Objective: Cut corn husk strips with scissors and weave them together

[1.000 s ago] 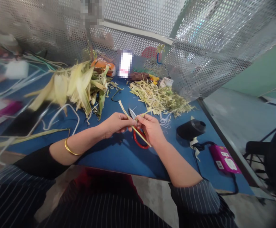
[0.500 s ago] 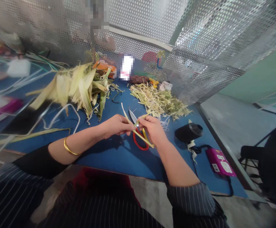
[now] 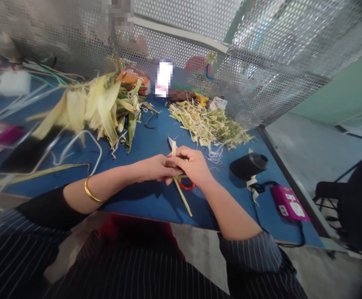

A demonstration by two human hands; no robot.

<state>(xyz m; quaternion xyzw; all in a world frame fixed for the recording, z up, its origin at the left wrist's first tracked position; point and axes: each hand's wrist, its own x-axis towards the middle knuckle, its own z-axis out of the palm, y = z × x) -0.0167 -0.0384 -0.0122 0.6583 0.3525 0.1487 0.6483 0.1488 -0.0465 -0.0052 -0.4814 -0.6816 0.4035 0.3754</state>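
Note:
My left hand [image 3: 156, 168] and my right hand [image 3: 195, 164] meet over the front middle of the blue table. Both pinch a narrow strip of corn husk [image 3: 183, 197], pale yellow-green, whose one end sticks up above the fingers and whose other end hangs down toward the table's front edge. Fingers hide the middle of the strip. Beneath my hands lie scissors [image 3: 189, 185] with red handles, their blades pointing away and partly covered. Beyond my right hand spreads a pile of shredded husk [image 3: 206, 124], with thin white thread [image 3: 215, 154] at its near side.
Large husks [image 3: 96, 108] are heaped at the back left, near a dark tablet-like panel [image 3: 28, 151] and a white cable [image 3: 96, 145]. To the right are a black cylinder [image 3: 248, 165] and a purple power strip [image 3: 289, 202]. A perforated metal screen [image 3: 181, 45] closes off the back.
My hands have drawn closer together, fingers now overlapping. The strip has turned from slanting to more upright, its lower end now nearer the table's front edge. The view has shifted slightly.

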